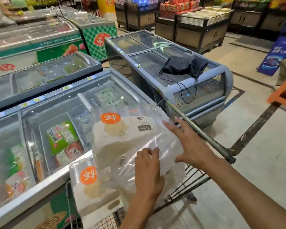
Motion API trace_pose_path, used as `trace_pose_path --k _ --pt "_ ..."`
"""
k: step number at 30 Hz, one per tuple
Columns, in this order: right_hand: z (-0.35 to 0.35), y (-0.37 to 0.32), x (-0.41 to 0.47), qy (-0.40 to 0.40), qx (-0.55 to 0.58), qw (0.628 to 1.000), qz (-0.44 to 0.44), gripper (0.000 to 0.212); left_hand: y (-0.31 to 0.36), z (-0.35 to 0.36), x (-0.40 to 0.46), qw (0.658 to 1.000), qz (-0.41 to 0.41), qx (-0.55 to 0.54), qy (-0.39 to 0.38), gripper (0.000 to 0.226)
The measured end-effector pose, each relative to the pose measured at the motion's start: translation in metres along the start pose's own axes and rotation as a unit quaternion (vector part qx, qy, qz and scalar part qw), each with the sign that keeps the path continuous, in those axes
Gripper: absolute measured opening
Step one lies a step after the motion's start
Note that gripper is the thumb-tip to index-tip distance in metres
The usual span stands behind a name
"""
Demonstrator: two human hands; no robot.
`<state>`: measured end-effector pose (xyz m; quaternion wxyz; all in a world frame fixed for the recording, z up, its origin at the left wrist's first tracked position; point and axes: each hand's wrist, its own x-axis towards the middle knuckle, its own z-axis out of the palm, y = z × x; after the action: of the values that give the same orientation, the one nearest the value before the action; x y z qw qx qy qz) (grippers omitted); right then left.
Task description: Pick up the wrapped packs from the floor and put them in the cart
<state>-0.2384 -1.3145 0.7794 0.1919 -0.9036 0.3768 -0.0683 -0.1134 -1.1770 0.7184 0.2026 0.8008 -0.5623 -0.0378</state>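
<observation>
Two clear-wrapped white packs with orange round labels sit in the wire cart: upper pack atop lower pack. Left hand grips the upper pack's wrap, fingers curled; right hand presses it, fingers spread.

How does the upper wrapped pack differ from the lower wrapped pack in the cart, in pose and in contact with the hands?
The upper wrapped pack lies tilted on top, while the lower wrapped pack sits beneath it in the cart. Both hands touch the upper pack: the left hand on its near edge, the right hand flat on its side; neither visibly touches the lower one. Both share clear wrapping and an orange round label.
</observation>
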Motion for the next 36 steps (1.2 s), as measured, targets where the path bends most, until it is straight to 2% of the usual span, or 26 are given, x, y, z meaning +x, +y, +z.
trace_pose_path --k 4,8,12,16,17,19,23,27,31,36 --pt "0.031 0.012 0.018 -0.125 -0.125 0.983 -0.040 0.113 0.000 0.037 0.009 0.999 0.009 0.023 -0.038 0.081" --pt "0.061 0.042 0.019 -0.164 -0.157 0.972 -0.055 0.094 0.001 0.078 0.007 0.997 0.000 0.021 -0.077 0.082" --pt "0.096 0.075 0.016 -0.186 -0.165 0.966 -0.066 0.078 -0.002 0.118 -0.003 0.989 -0.051 -0.005 -0.139 0.087" --pt "0.144 0.107 0.002 -0.233 -0.169 0.955 -0.070 0.061 -0.015 0.167 -0.021 0.962 -0.126 -0.047 -0.237 0.088" --pt "0.157 0.119 -0.003 -0.255 -0.159 0.951 -0.074 0.059 -0.019 0.175 -0.025 0.954 -0.140 -0.040 -0.264 0.085" --pt "0.177 0.135 -0.009 -0.313 -0.138 0.938 -0.059 0.070 -0.029 0.182 -0.034 0.929 -0.197 -0.030 -0.312 0.081" --pt "0.204 0.145 -0.005 -0.389 -0.125 0.912 -0.038 0.094 -0.053 0.200 -0.047 0.905 -0.293 -0.031 -0.306 0.085" --pt "0.219 0.137 -0.001 -0.403 -0.130 0.905 -0.047 0.106 -0.057 0.214 -0.058 0.903 -0.310 -0.078 -0.286 0.083" --pt "0.215 0.120 0.005 -0.377 -0.100 0.919 -0.059 0.093 -0.057 0.205 -0.069 0.916 -0.331 -0.093 -0.205 0.078" --pt "0.217 0.082 0.013 -0.266 -0.087 0.955 -0.100 0.079 -0.063 0.181 -0.098 0.947 -0.312 -0.032 -0.072 0.066"
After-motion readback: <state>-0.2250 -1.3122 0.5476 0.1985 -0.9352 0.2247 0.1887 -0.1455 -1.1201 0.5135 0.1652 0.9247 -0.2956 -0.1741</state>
